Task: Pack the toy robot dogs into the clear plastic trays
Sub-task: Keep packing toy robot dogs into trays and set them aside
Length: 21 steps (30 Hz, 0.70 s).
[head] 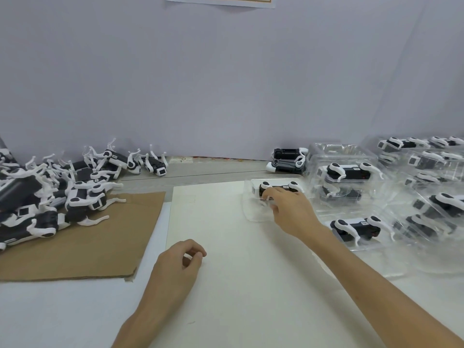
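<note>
Black-and-white toy robot dog (292,186) lies on its side in a shallow clear plastic tray (249,212), right of centre in the head view, on the far right corner of a large white sheet (221,259) that covers the middle of the table. The right hand (288,209) reaches in from the lower right and sits on top of this dog, its fingers (269,194) bent down over the black body and the thumb tucked in at the near side, gripping it inside the tray. The left hand (178,267) rests on the white sheet at lower centre, loosely curled with thumb and forefinger tips near each other, holding nothing.

At middle left a pile of loose dogs (50,197) lies tangled, legs sticking up, partly on a brown cardboard sheet (88,242) and partly against the grey wall (226,71). One more dog (286,159) lies on its back by the wall, just behind the tray. Along the right edge stand packed trays (351,187), stacked and side by side, each showing a dog through the plastic. A paper (221,1) hangs at the top edge of the frame.
</note>
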Available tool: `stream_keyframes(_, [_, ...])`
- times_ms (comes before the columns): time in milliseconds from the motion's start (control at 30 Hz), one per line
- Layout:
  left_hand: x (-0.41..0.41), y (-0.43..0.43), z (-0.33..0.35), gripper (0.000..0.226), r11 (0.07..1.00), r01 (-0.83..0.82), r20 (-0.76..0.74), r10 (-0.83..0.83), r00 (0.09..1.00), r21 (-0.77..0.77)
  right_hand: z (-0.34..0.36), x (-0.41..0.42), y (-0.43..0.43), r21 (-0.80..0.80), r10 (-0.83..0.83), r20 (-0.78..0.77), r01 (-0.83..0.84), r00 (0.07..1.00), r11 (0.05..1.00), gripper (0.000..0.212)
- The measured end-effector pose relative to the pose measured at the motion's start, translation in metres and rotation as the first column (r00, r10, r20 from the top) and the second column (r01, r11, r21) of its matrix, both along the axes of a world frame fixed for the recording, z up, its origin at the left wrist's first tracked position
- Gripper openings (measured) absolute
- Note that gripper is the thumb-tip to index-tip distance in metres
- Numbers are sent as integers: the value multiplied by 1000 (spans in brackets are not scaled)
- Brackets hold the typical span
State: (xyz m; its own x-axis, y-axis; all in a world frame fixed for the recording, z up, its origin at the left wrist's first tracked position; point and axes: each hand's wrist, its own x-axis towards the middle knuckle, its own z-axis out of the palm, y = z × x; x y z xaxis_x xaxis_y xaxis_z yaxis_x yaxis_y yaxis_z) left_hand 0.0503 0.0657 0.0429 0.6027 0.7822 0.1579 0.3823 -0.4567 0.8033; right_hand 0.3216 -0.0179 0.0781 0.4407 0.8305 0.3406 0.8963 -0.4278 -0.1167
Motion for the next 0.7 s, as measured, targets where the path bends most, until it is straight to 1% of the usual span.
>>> stream_keyframes(100, [0,1,0,25,1000,-4,1,4,1000,2,2,4,-2,-12,-99,-12,99,995,995,40])
stream_keyframes(200, [0,1,-2,25,1000,-3,4,3,1000,4,7,4,-3,-95,-212,27,214,977,972,32])
stream_keyframes(300, [0,1,-3,25,1000,-3,8,3,1000,-2,12,-3,2,-164,-239,48,244,970,956,26])
stream_keyframes(333, [1,1,-2,25,1000,-3,11,3,1000,0,13,-8,5,-155,-227,46,231,973,960,28])
stream_keyframes(400, [0,0,-2,25,1000,-3,15,3,1000,5,13,-21,12,-88,-170,19,171,985,981,37])
stream_keyframes(467, [0,-2,-1,24,1000,2,11,-2,1000,17,14,-34,20,0,-70,-28,70,997,998,40])
stream_keyframes(533, [-1,-4,-2,24,999,14,-6,-14,1000,49,16,-45,33,49,36,-91,-32,995,998,34])
stream_keyframes(600, [0,-5,-3,23,995,29,-10,-28,1000,97,21,-54,49,57,110,-198,-100,974,993,26])
stream_keyframes(667, [-1,-5,-4,21,981,43,-15,-41,999,188,26,-59,67,74,160,-298,-144,941,987,20])
stream_keyframes(700, [-2,-4,-5,19,967,56,-32,-50,998,249,29,-58,76,76,169,-324,-153,931,985,18])
